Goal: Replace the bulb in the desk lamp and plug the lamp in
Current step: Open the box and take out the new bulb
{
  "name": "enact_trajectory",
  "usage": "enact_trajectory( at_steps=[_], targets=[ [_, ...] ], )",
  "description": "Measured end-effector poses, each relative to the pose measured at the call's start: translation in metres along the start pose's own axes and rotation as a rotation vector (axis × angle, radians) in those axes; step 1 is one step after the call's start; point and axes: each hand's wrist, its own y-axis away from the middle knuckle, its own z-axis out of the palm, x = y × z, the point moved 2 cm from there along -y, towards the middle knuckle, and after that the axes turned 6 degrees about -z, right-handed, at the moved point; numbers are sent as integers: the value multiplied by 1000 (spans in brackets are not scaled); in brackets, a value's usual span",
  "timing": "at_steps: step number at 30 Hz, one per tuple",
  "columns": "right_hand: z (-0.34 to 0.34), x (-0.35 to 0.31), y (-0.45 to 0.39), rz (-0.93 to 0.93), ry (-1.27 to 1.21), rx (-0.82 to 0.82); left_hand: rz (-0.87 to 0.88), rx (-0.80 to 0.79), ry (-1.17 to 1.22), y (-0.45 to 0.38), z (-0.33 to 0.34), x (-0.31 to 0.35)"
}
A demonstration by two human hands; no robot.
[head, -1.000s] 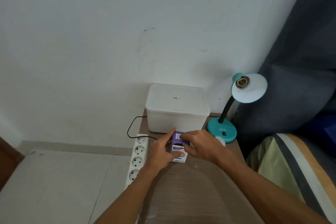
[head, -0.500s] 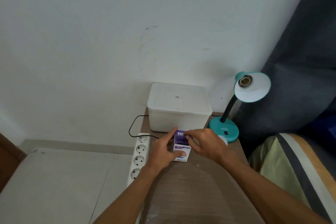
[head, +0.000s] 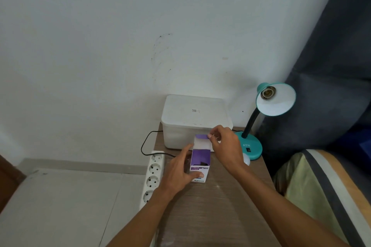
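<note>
A purple and white bulb box (head: pixel 200 161) stands on the brown table (head: pixel 216 206). My left hand (head: pixel 178 174) grips the box's left side and front. My right hand (head: pixel 224 146) pinches the box's top flap (head: pixel 201 141), which stands lifted open. The teal desk lamp (head: pixel 267 118) stands at the table's back right, its shade tilted toward me with a bare socket (head: pixel 268 92). A white bulb (head: pixel 246 161) lies by the lamp's base, partly hidden by my right wrist. A white power strip (head: pixel 153 174) lies along the table's left edge.
A white lidded plastic box (head: pixel 195 120) sits against the wall behind the bulb box. A black cord (head: pixel 147 146) loops from behind it to the power strip. A dark curtain (head: pixel 331 66) hangs on the right, above striped bedding (head: pixel 321 186).
My right hand has pulled the box's top flap up and open. My left hand keeps its hold on the box.
</note>
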Motion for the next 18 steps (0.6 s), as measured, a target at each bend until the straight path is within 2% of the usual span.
enact_trajectory(
  at_steps=[6,10,13,15,18],
  targets=[
    [0,-2,3,-55,101,-92,23,-14,-14,-2,-3,2],
    [1,-4,11,-193,194,-155,8,-23,-21,-4,-6,5],
    [2,-8,19,-264,266,-292,5,-19,-40,-3,-5,5],
    [4,-9,23,-282,291,-357,3,-25,-52,-3,-4,4],
    [6,-13,26,-252,269,-363,0,-24,-66,-3,-4,5]
  ],
)
